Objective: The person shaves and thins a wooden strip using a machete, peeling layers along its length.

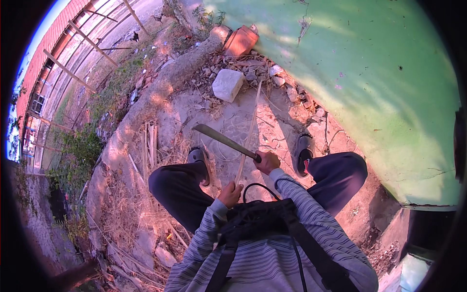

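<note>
My right hand [267, 162] is closed round the dark handle of a machete [221, 138], whose long blade points away to the left. In my left hand [230, 194] is the near end of a long, thin, pale strip [251, 125], which looks like split bamboo or wood. The strip runs away from me toward the rubble and passes by the machete blade near its handle end. Whether blade and strip touch I cannot tell. Both hands are between my bent knees, in front of my body.
A pale stone block [228, 85] and an orange clay block [241, 41] lie ahead by the green wall [369, 92]. Split strips [151, 143] and shavings litter the ground at left, beside a low raised edge [131, 119]. My shoes flank the strip.
</note>
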Demonstrator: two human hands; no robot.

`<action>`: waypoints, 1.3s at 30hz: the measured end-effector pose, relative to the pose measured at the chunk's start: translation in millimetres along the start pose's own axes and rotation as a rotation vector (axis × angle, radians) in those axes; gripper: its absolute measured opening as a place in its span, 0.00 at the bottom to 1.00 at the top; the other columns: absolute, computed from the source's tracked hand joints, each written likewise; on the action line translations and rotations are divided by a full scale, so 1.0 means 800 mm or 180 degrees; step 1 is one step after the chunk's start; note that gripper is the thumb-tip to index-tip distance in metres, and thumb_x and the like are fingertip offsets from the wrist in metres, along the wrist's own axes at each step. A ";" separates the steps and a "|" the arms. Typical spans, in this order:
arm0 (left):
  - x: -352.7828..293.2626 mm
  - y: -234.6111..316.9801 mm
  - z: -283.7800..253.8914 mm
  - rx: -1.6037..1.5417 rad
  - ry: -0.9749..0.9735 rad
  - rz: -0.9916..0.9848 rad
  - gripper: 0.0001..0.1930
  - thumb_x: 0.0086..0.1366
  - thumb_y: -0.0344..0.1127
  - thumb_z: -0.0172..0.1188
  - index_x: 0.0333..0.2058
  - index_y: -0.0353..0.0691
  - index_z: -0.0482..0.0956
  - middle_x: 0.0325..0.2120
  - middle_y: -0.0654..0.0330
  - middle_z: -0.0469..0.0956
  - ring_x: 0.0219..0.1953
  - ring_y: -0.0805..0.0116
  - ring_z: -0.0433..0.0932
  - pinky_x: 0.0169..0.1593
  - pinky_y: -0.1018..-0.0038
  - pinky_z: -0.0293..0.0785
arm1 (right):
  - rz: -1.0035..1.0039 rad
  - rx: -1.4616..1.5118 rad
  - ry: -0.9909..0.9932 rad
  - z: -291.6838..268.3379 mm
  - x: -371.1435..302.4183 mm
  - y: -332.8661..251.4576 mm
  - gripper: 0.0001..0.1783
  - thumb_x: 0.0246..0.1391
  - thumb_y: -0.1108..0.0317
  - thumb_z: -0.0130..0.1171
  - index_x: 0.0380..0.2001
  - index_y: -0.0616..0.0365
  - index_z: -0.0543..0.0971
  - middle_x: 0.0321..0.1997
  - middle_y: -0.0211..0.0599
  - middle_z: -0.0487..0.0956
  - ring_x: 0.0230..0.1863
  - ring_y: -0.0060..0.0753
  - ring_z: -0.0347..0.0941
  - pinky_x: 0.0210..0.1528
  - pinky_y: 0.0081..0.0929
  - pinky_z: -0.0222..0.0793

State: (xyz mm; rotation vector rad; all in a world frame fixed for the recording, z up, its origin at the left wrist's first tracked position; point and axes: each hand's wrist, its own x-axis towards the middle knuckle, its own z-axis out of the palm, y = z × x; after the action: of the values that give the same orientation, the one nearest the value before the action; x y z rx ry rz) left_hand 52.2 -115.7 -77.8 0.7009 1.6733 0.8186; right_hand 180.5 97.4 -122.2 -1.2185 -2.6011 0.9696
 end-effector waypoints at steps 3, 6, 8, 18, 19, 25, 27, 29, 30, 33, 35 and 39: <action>-0.020 0.013 0.004 -0.0127 -0.0184 -0.0134 0.18 0.75 0.49 0.53 0.35 0.38 0.68 0.21 0.63 0.69 0.20 0.73 0.67 0.24 0.69 0.67 | 0.0611 0.0159 0.0243 -0.007 0.018 0.022 0.16 0.52 0.54 0.62 0.39 0.50 0.83 0.33 0.47 0.84 0.39 0.55 0.82 0.44 0.49 0.78; -0.026 -0.005 -0.008 -0.0283 -0.0080 0.0096 0.19 0.75 0.49 0.54 0.37 0.37 0.68 0.22 0.63 0.70 0.21 0.73 0.68 0.25 0.69 0.68 | 0.0579 0.0323 0.0167 -0.011 0.014 0.036 0.16 0.52 0.54 0.63 0.39 0.50 0.83 0.36 0.47 0.84 0.40 0.54 0.82 0.46 0.49 0.77; -0.022 0.019 -0.014 0.0079 -0.0071 -0.0222 0.19 0.74 0.50 0.55 0.40 0.36 0.68 0.22 0.62 0.71 0.22 0.73 0.69 0.24 0.70 0.67 | 0.0401 0.0238 0.0114 0.001 0.010 0.029 0.15 0.51 0.54 0.63 0.37 0.50 0.83 0.32 0.46 0.84 0.37 0.54 0.82 0.42 0.49 0.77; -0.077 0.126 -0.080 -0.1314 -0.0941 0.0094 0.32 0.68 0.27 0.49 0.68 0.38 0.47 0.48 0.48 0.73 0.25 0.67 0.80 0.26 0.76 0.79 | -0.0136 0.1070 0.0227 0.013 -0.005 0.015 0.21 0.53 0.50 0.67 0.30 0.60 0.81 0.23 0.44 0.80 0.26 0.44 0.79 0.34 0.40 0.72; -0.082 0.133 -0.086 -0.1310 -0.0921 0.0092 0.32 0.68 0.27 0.49 0.68 0.38 0.47 0.48 0.48 0.73 0.25 0.67 0.80 0.26 0.76 0.79 | -0.0151 0.1081 0.0220 0.009 -0.004 0.010 0.21 0.53 0.50 0.67 0.30 0.60 0.81 0.23 0.44 0.80 0.26 0.44 0.79 0.34 0.40 0.72; -0.090 0.152 -0.090 -0.1693 -0.0713 0.0482 0.36 0.67 0.27 0.48 0.70 0.36 0.42 0.50 0.40 0.75 0.34 0.57 0.84 0.33 0.68 0.85 | -0.0174 0.1500 0.0392 -0.025 -0.012 -0.011 0.22 0.55 0.53 0.68 0.28 0.65 0.79 0.20 0.39 0.76 0.22 0.33 0.70 0.30 0.34 0.67; -0.067 0.136 -0.087 -0.2547 -0.1091 -0.0010 0.35 0.69 0.27 0.43 0.71 0.34 0.39 0.49 0.39 0.75 0.34 0.53 0.83 0.37 0.62 0.84 | 0.0094 0.1388 0.0176 -0.035 -0.017 -0.015 0.23 0.53 0.51 0.68 0.36 0.63 0.83 0.26 0.44 0.83 0.29 0.42 0.82 0.36 0.35 0.75; -0.056 0.136 -0.079 -0.2534 -0.1100 -0.0308 0.31 0.73 0.35 0.42 0.70 0.32 0.46 0.38 0.50 0.77 0.26 0.61 0.79 0.28 0.70 0.79 | 0.0069 0.1322 0.0191 -0.042 -0.025 -0.023 0.21 0.53 0.52 0.68 0.35 0.62 0.83 0.25 0.44 0.83 0.28 0.43 0.82 0.35 0.36 0.75; -0.041 0.112 -0.080 -0.2796 -0.1364 -0.0443 0.28 0.75 0.39 0.43 0.69 0.34 0.52 0.32 0.56 0.73 0.22 0.66 0.75 0.24 0.74 0.74 | 0.0036 0.1254 0.0207 -0.044 -0.027 -0.029 0.20 0.53 0.52 0.68 0.35 0.61 0.83 0.25 0.43 0.82 0.28 0.44 0.82 0.35 0.37 0.75; -0.038 0.123 -0.052 -0.2693 -0.1185 -0.0654 0.21 0.79 0.49 0.42 0.57 0.38 0.68 0.21 0.68 0.62 0.15 0.76 0.61 0.16 0.79 0.58 | -0.0161 0.1085 0.0270 -0.035 -0.032 -0.008 0.17 0.50 0.53 0.67 0.34 0.55 0.83 0.25 0.43 0.83 0.29 0.49 0.82 0.35 0.41 0.76; -0.033 0.115 -0.042 -0.2816 -0.1078 -0.0794 0.16 0.79 0.49 0.41 0.44 0.43 0.70 0.21 0.68 0.63 0.15 0.75 0.60 0.17 0.78 0.59 | -0.0236 0.0911 0.0230 -0.030 -0.035 -0.009 0.15 0.49 0.54 0.66 0.34 0.53 0.83 0.25 0.43 0.83 0.30 0.50 0.82 0.35 0.43 0.76; -0.024 0.104 -0.037 -0.2678 -0.0656 -0.1190 0.14 0.77 0.47 0.44 0.34 0.46 0.66 0.22 0.67 0.63 0.14 0.75 0.58 0.16 0.76 0.55 | -0.0359 0.0621 0.0139 -0.031 -0.036 -0.022 0.14 0.46 0.55 0.67 0.31 0.53 0.83 0.24 0.44 0.81 0.28 0.52 0.81 0.34 0.44 0.76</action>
State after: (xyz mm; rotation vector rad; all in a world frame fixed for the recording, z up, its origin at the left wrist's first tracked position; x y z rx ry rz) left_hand 31.2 -87.3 5.4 -0.1102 1.0708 1.0230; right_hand 196.9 80.5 -87.9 -1.0228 -2.4441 1.1295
